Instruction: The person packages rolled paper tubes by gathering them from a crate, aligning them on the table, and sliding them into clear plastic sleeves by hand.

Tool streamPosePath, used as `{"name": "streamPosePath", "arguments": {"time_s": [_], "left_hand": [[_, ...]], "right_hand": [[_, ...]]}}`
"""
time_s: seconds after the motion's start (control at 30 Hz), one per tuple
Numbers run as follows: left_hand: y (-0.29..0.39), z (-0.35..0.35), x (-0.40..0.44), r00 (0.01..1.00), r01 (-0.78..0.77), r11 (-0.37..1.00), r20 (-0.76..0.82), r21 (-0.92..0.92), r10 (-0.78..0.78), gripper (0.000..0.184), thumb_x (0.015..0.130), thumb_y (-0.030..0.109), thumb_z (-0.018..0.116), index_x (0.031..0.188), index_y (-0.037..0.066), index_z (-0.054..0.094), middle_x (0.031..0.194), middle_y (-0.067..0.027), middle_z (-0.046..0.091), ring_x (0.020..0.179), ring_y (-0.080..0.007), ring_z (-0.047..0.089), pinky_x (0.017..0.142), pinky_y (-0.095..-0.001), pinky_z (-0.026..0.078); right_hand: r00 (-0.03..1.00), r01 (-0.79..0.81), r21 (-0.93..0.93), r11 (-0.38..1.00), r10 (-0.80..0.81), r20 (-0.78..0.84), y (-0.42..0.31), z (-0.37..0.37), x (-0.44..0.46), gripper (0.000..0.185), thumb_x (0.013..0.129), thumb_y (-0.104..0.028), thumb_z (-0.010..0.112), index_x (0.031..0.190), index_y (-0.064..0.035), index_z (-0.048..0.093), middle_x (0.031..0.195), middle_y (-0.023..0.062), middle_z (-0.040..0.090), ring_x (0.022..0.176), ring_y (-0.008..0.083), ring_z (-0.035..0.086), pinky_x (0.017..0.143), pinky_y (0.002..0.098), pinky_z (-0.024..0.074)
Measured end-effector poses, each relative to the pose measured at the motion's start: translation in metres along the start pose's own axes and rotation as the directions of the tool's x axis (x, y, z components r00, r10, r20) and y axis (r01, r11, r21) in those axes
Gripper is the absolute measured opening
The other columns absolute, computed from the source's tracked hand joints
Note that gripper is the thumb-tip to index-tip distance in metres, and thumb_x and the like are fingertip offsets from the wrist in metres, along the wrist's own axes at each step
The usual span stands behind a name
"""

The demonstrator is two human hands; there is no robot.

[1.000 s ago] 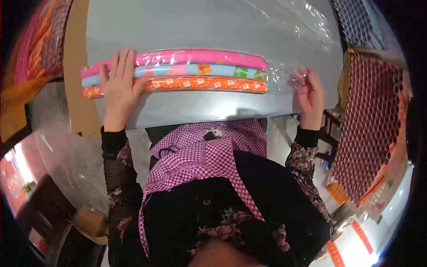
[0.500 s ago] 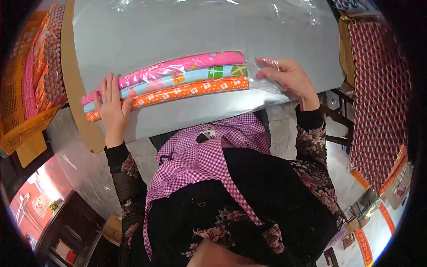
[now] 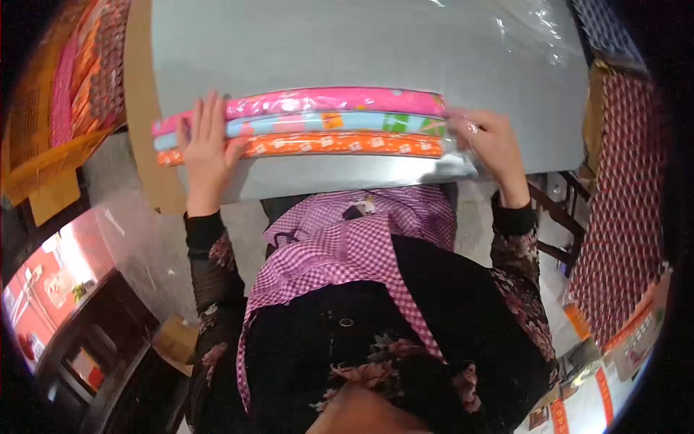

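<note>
Three wrapping paper rolls lie side by side in a clear plastic bag: a pink roll [image 3: 325, 100], a light blue roll [image 3: 289, 124] with printed gifts, and an orange roll [image 3: 318, 146] with white gift prints. Across their left part, my left hand [image 3: 206, 148] rests flat with fingers stretched out and thumb apart. My right hand [image 3: 495, 145] is at the right end of the rolls, its fingers curled on the loose end of the clear plastic bag [image 3: 457, 165]. Its fingertips are somewhat blurred.
The rolls lie on a grey-covered table [image 3: 361, 50] with a cardboard edge [image 3: 143, 108] at left. An orange crate [image 3: 43, 163] of rolls stands at far left. A large stack of rolls [image 3: 622, 195] is at right. Clear plastic [image 3: 531, 29] lies at the table's back.
The whole view has shifted, so the table, rolls and hands appear further right. My right hand has come closer to the roll ends, and the loose plastic there is more bunched.
</note>
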State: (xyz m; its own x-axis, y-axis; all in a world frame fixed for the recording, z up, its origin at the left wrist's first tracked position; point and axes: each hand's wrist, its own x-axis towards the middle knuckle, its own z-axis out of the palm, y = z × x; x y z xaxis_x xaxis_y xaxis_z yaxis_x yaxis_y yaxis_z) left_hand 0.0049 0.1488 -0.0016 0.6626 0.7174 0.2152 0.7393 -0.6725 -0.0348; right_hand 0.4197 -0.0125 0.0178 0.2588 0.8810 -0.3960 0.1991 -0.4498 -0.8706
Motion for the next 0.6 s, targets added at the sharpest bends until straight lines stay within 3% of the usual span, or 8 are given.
{"name": "streamPosePath", "arguments": {"time_s": [0.03, 0.27, 0.33, 0.37, 0.4, 0.47, 0.6], "left_hand": [[-0.001, 0.001, -0.001, 1.0, 0.008, 1.0, -0.005, 0.004, -0.008, 0.072, 0.091, 0.056, 0.051, 0.144, 0.007, 0.044, 0.15, -0.0094, 0.044, 0.139, -0.0333, 0.038, 0.114, -0.0549, 0.019], [0.005, -0.003, -0.004, 1.0, 0.028, 0.999, -0.007, -0.022, -0.028, 0.074, 0.088, 0.058, 0.053, 0.142, 0.007, 0.046, 0.148, -0.0093, 0.046, 0.139, -0.0316, 0.04, 0.114, -0.0556, 0.018], [0.004, -0.002, -0.005, 1.0, 0.03, 1.0, 0.005, 0.002, -0.03, 0.074, 0.088, 0.059, 0.053, 0.141, 0.008, 0.047, 0.148, -0.0088, 0.047, 0.138, -0.0315, 0.04, 0.114, -0.055, 0.018], [0.004, -0.001, -0.005, 1.0, 0.03, 1.0, 0.002, -0.003, -0.03, 0.075, 0.088, 0.059, 0.053, 0.141, 0.008, 0.047, 0.148, -0.0086, 0.046, 0.138, -0.0316, 0.04, 0.114, -0.0547, 0.018], [0.005, 0.0, -0.005, 1.0, 0.028, 1.0, -0.004, -0.01, -0.028, 0.075, 0.088, 0.059, 0.053, 0.142, 0.008, 0.047, 0.148, -0.0084, 0.046, 0.139, -0.0317, 0.04, 0.114, -0.0544, 0.018], [0.005, 0.001, -0.005, 1.0, 0.031, 0.999, -0.006, -0.022, -0.031, 0.075, 0.088, 0.06, 0.052, 0.142, 0.008, 0.047, 0.149, -0.0083, 0.046, 0.139, -0.0318, 0.04, 0.114, -0.0542, 0.018], [0.005, -0.001, -0.004, 0.999, 0.034, 0.999, 0.006, -0.007, -0.034, 0.074, 0.09, 0.061, 0.049, 0.142, 0.009, 0.046, 0.149, -0.0077, 0.046, 0.139, -0.0319, 0.039, 0.114, -0.0536, 0.018]], "right_hand": [[0.998, 0.0, -0.024, 1.0, -0.001, -0.06, -0.002, 0.007, -0.001, 0.024, 0.087, -0.014, 0.065, 0.101, 0.0032, 0.073, 0.067, 0.0014, 0.06, 0.059, 0.0073, 0.053, 0.056, 0.0244, 0.0427], [0.998, -0.051, -0.064, 0.997, 0.047, -0.05, 0.022, 0.011, 0.004, 0.027, 0.088, -0.014, 0.067, 0.108, 0.0027, 0.072, 0.066, -0.0024, 0.058, 0.058, 0.0064, 0.05, 0.054, 0.0243, 0.0402], [0.995, -0.064, 0.163, 0.985, 0.075, -0.067, 0.015, 0.016, 0.0, 0.029, 0.09, -0.017, 0.068, 0.113, 0.0013, 0.07, 0.068, -0.0024, 0.059, 0.059, 0.005, 0.05, 0.054, 0.0223, 0.0391], [0.99, -0.09, 0.199, 0.976, 0.109, -0.089, 0.021, 0.019, 0.003, 0.03, 0.092, -0.017, 0.067, 0.115, 0.0014, 0.069, 0.064, -0.0028, 0.058, 0.053, 0.0035, 0.046, 0.048, 0.0191, 0.0346], [0.989, -0.092, 0.195, 0.977, 0.112, -0.092, 0.017, 0.017, 0.002, 0.03, 0.092, -0.017, 0.067, 0.115, 0.0014, 0.069, 0.064, -0.0028, 0.058, 0.053, 0.0035, 0.046, 0.048, 0.0191, 0.0346], [0.948, -0.295, 0.249, 0.922, 0.316, -0.045, -0.009, 0.016, -0.004, 0.028, 0.093, -0.018, 0.066, 0.113, 0.001, 0.069, 0.06, -0.0042, 0.055, 0.046, 0.0023, 0.042, 0.041, 0.0182, 0.0297], [0.945, -0.276, 0.275, 0.921, 0.312, -0.095, -0.001, 0.021, -0.004, 0.028, 0.092, -0.022, 0.067, 0.109, 0.0002, 0.069, 0.056, -0.0057, 0.05, 0.041, 0.0021, 0.038, 0.037, 0.0185, 0.0251]]}}
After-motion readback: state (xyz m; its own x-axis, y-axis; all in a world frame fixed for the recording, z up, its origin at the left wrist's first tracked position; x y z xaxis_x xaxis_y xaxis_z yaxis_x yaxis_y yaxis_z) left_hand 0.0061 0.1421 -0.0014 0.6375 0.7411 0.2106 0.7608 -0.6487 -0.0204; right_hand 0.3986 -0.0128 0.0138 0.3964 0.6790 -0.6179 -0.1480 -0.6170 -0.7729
